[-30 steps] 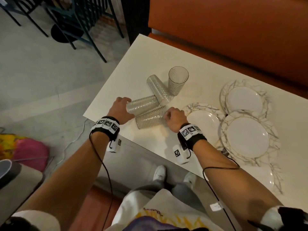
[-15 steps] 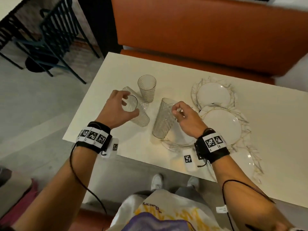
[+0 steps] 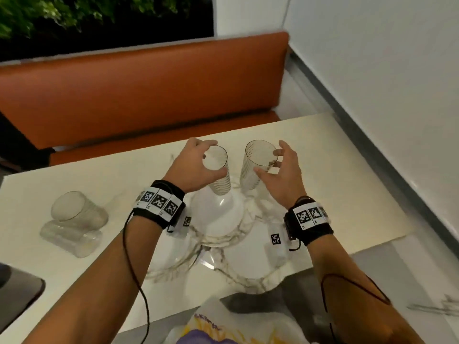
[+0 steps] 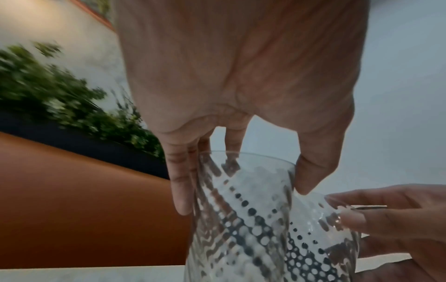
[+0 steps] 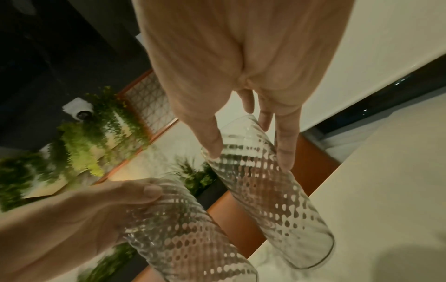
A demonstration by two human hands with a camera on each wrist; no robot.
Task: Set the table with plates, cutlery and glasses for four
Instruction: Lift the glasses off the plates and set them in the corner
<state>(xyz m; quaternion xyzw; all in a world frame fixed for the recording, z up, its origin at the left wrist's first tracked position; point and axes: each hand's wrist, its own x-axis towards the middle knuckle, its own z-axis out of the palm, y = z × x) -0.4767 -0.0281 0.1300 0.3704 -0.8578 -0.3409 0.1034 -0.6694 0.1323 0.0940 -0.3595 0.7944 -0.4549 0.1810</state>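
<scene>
My left hand (image 3: 198, 165) grips a clear ribbed glass (image 3: 218, 170) near its rim, holding it upright above the white marbled plates (image 3: 218, 214). Close to its right, my right hand (image 3: 280, 170) holds a second ribbed glass (image 3: 255, 167) by the rim, thumb on the near side and fingers on the far side. The left wrist view shows fingers and thumb around the left glass (image 4: 241, 219). In the right wrist view the right glass (image 5: 267, 190) hangs tilted over the table, with the left one (image 5: 183, 234) beside it. Two more glasses (image 3: 74, 219) lie on their sides at the table's left.
The cream table (image 3: 335, 189) ends at an orange bench (image 3: 139, 95) behind and a white wall (image 3: 385, 70) on the right. Several plates overlap under my wrists. A dark object (image 3: 17, 294) sits at the near left edge. Cutlery (image 3: 434, 306) shows faintly at the lower right.
Both hands have lifted their glasses from the left cluster and carried them rightward over the plates, now upright. My head has turned right, toward the wall.
</scene>
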